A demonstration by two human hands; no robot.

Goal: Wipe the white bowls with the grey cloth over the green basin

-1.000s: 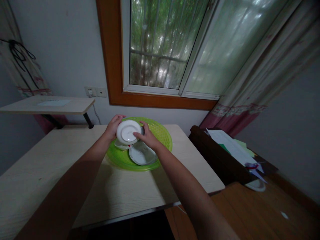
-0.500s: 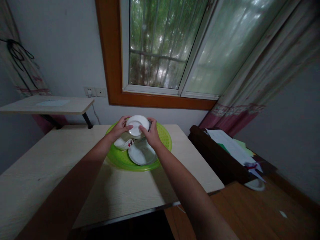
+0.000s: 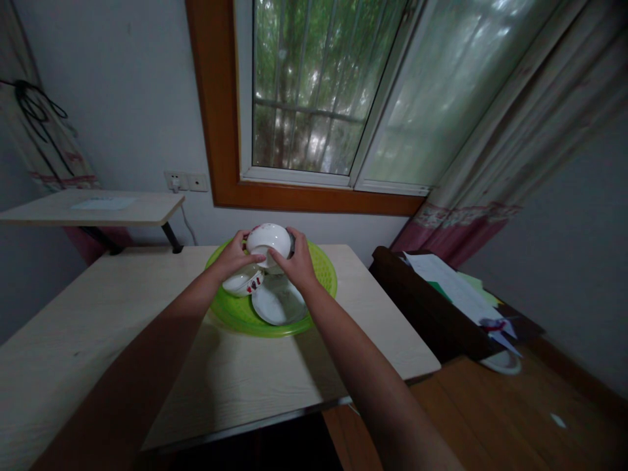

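A white bowl [image 3: 269,237] is held between both hands above a green basket [image 3: 230,318], its foot turned toward me. My left hand [image 3: 235,257] grips it from the left side, thumb near the foot. On the right, my right hand [image 3: 298,261] is closed on the same bowl, thumb also by the foot. Under the hands, a second bowl with red and dark decoration [image 3: 240,282] rests tilted in the left of the basket. Beside it lies a white plate [image 3: 279,302]. The fingers behind the held bowl are mostly hidden.
The basket stands on a pale wooden table [image 3: 265,373] by the window. A small raised shelf [image 3: 137,208] is at the table's left. Papers [image 3: 451,288] lie on a dark piece of furniture [image 3: 422,314] to the right.
The held bowl has tilted in my hands, so more of its outer side and red rim pattern shows. The decorated bowl below has shifted slightly. The plate stays put.
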